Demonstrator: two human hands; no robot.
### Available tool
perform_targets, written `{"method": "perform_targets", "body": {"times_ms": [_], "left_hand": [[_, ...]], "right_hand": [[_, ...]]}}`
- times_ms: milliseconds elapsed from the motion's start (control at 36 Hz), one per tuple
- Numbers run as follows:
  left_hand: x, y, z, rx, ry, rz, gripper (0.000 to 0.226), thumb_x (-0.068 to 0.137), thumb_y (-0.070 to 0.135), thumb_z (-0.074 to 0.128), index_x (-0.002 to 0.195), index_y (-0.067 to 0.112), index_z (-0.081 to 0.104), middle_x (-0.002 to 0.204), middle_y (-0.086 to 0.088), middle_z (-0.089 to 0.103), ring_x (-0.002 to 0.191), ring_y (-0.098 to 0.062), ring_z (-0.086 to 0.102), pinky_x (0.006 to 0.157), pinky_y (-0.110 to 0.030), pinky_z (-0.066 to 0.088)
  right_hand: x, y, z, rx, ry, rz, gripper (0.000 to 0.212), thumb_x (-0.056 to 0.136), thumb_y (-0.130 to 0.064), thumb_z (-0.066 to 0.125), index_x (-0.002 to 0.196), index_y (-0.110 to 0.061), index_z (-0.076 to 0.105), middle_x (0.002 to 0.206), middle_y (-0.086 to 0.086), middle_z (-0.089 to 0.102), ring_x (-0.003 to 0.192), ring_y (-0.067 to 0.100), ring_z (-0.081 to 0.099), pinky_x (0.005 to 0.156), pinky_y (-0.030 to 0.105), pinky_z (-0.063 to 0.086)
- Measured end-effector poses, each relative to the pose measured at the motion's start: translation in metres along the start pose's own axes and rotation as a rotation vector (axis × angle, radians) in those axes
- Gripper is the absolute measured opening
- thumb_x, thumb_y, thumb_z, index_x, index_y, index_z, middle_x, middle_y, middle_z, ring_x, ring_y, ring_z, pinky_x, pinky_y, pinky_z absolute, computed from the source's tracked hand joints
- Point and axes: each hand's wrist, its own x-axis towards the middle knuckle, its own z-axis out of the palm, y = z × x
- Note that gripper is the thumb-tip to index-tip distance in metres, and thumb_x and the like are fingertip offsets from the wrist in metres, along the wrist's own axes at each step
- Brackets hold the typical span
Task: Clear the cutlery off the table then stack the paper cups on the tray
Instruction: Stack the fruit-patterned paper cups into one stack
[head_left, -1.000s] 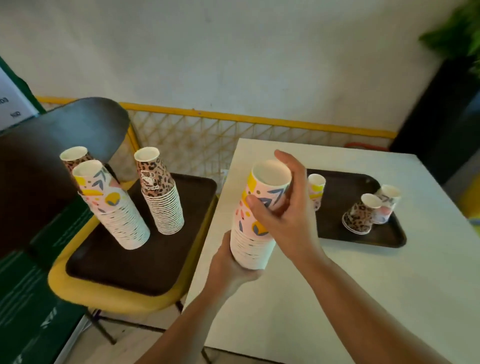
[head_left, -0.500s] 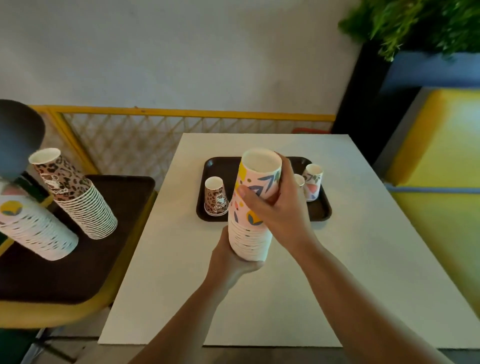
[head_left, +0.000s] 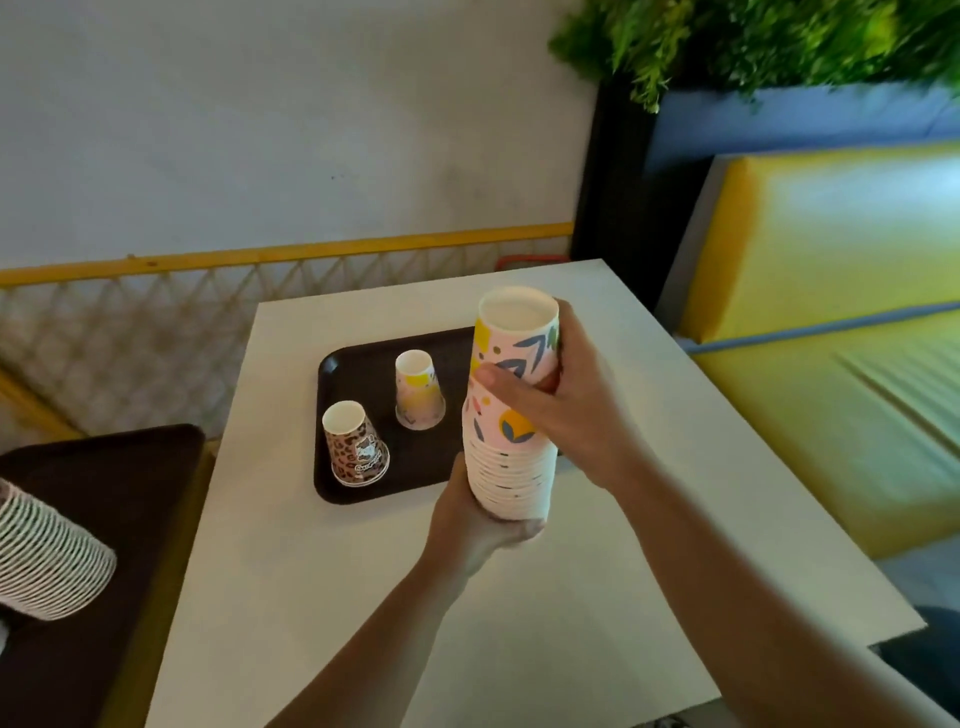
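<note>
Paper cup stack (head_left: 511, 410), floral print, inverted: held above white tabletop (head_left: 322, 571); left hand (head_left: 480, 525) cups its base, right hand (head_left: 563, 410) wraps its top. Brown tray (head_left: 358, 374) behind carries leopard-print cup (head_left: 356, 444) and floral cup (head_left: 420, 391), both upside down.

Pale wall (head_left: 260, 130), yellow-railed lattice (head_left: 156, 322), yellow bench (head_left: 841, 322), greenery (head_left: 753, 41) above.

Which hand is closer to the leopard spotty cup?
The left hand. It holds the bottom of the cup stack, a little right of the leopard cup on the tray. The right hand grips the stack higher up, farther right.
</note>
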Motion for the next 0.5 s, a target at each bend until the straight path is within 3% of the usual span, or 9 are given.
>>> {"method": "perform_targets", "body": {"times_ms": [111, 250, 417, 500], "left_hand": [[0.008, -0.006, 0.003, 0.016, -0.029, -0.023, 0.091, 0.039, 0.029, 0.088, 0.12, 0.03, 0.047, 0.112, 0.012, 0.065, 0.106, -0.009, 0.061, 0.081, -0.035, 0.057], [0.016, -0.005, 0.006, 0.036, -0.033, -0.042, 0.09, 0.036, 0.032, 0.085, 0.115, 0.029, 0.044, 0.107, 0.013, 0.064, 0.101, -0.007, 0.061, 0.08, -0.036, 0.056], [0.027, -0.003, 0.015, 0.038, -0.011, -0.061, 0.09, 0.044, 0.022, 0.088, 0.122, 0.029, 0.044, 0.113, 0.011, 0.063, 0.106, -0.009, 0.059, 0.088, -0.036, 0.053], [0.031, -0.004, 0.024, 0.015, 0.004, -0.07, 0.096, 0.042, 0.027, 0.087, 0.127, 0.034, 0.044, 0.117, 0.012, 0.063, 0.111, -0.007, 0.058, 0.093, -0.039, 0.052]], "right_hand": [[0.004, 0.009, -0.006, 0.002, 0.011, 0.038, 0.045, 0.076, -0.021, 0.073, 0.106, -0.034, 0.043, 0.088, -0.026, 0.061, 0.085, -0.01, 0.063, 0.066, 0.01, 0.05], [0.014, 0.026, -0.018, -0.015, -0.006, 0.097, 0.049, 0.076, -0.03, 0.072, 0.116, -0.031, 0.043, 0.101, -0.02, 0.062, 0.095, 0.006, 0.065, 0.079, 0.031, 0.056], [0.028, 0.039, -0.032, 0.014, -0.096, 0.127, 0.05, 0.078, -0.027, 0.07, 0.121, -0.028, 0.043, 0.106, -0.016, 0.063, 0.098, 0.005, 0.064, 0.083, 0.032, 0.056], [0.034, 0.043, -0.04, 0.027, -0.132, 0.12, 0.051, 0.08, -0.025, 0.069, 0.124, -0.024, 0.043, 0.111, -0.01, 0.064, 0.101, 0.007, 0.063, 0.086, 0.038, 0.055]]}}
